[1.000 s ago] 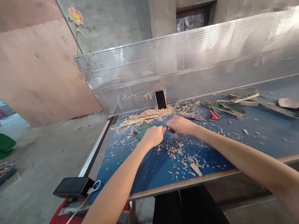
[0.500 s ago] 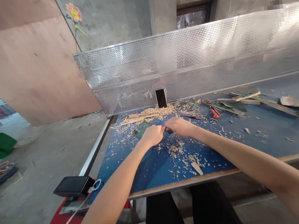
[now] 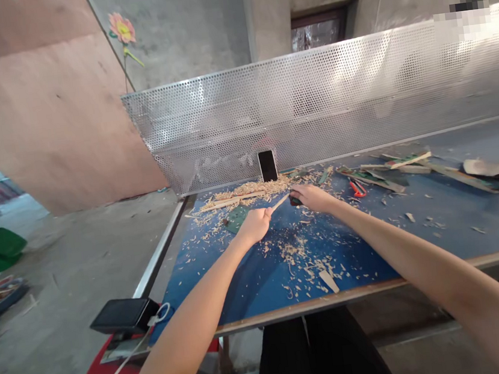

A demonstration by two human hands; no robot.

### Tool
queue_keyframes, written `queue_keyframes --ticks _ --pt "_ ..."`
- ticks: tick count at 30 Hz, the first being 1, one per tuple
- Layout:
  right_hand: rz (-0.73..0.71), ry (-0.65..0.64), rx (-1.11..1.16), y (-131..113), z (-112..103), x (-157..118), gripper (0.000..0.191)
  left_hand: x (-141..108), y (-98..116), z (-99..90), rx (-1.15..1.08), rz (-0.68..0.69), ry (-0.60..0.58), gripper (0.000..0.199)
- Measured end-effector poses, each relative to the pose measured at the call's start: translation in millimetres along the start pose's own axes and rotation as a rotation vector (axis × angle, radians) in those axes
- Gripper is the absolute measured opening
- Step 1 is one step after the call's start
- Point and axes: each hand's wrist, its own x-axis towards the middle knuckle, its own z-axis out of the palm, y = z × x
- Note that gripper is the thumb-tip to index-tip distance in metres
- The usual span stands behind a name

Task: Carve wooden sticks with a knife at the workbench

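The left hand [image 3: 256,225], gripping a pale stick [image 3: 280,202], and the right hand [image 3: 311,197], closed on a dark thing [image 3: 295,201], have just drawn apart, baring more stick to work.

Right hand [image 3: 309,197] covers a dark object [image 3: 295,201] (partly).

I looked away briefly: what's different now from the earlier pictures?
The right hand has moved right and slightly forward, away from the left hand, baring a pale strip held in the left. No release shows. The phone and red tool stayed put.
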Motion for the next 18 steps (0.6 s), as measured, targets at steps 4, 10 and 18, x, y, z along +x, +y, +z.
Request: queue_keyframes --ticks 4,10,18 --pt "0.176 0.215 0.299 -10 11 4 0.049 4 -5 12.4 -0.120 -0.035 0.097 0.050" --pt "0.370 0.371 0.778 -39 30 12 0.075 3 4 28.2 -0.239 -0.045 0.119 0.047" --pt "0.285 0.245 0.982 -85 49 14 0.067 4 12 41.8 -0.250 -0.005 0.113 0.035"
